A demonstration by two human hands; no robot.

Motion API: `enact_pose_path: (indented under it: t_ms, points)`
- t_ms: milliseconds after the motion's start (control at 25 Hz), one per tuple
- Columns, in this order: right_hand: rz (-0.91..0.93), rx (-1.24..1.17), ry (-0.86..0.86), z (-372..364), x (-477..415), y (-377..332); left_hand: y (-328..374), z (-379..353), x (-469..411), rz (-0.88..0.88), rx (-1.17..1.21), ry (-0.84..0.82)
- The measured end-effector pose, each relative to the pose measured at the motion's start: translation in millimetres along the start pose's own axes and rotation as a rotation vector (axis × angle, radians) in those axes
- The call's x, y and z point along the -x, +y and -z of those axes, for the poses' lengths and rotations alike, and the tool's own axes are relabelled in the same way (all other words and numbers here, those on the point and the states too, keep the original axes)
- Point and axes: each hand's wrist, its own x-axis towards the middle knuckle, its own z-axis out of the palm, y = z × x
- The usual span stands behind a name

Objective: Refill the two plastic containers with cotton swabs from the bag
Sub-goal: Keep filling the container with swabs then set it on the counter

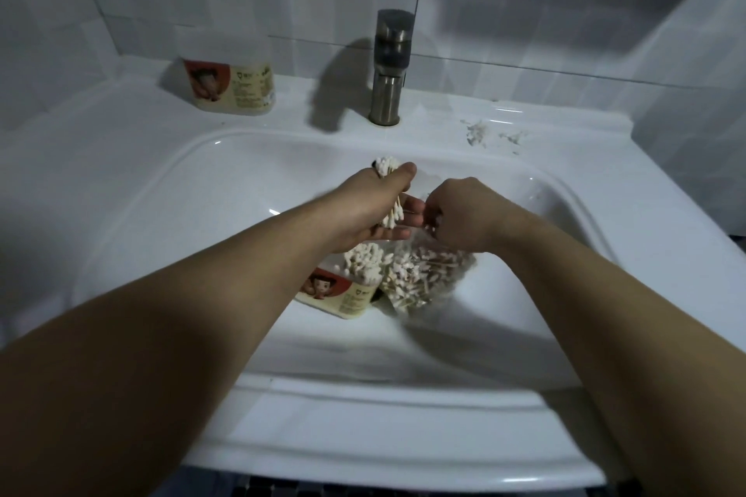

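- The sink [133, 190] was glossy, smooth white.
- The faucet [386, 93] was brushed metal.
- The bag [440, 268] was clear plastic.
- The cotton swabs [386, 167] had wooden sticks.

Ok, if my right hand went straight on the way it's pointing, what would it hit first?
Probably the left hand: the right hand points left at its fingers and the bundle of cotton swabs they hold, very close by, though depth is unclear.

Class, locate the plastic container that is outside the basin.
The container stands upper left in the head view, on the sink ledge, left of the faucet.
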Motion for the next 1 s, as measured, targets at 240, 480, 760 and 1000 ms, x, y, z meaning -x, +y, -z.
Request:
enact_pose_path:
  t_ms: [240,480,760,1000]
  points:
    - [-0.029,-0.208,0.215,3,-1,10,3,-3,5,-0.047,-0.031,-0.032]
    - [-0.046,-0.346,0.155,5,-2,19,-3,-3,2,-0.026,-0.235,-0.035]
    - [-0.034,-0.223,-0.007,2,-1,15,-6,0,-1,0.006,-0.311,-0.060]
    - [-0.002,-0.108,-0.087,-5,-3,9,-8,0,-2,-0.017,-0.300,-0.049]
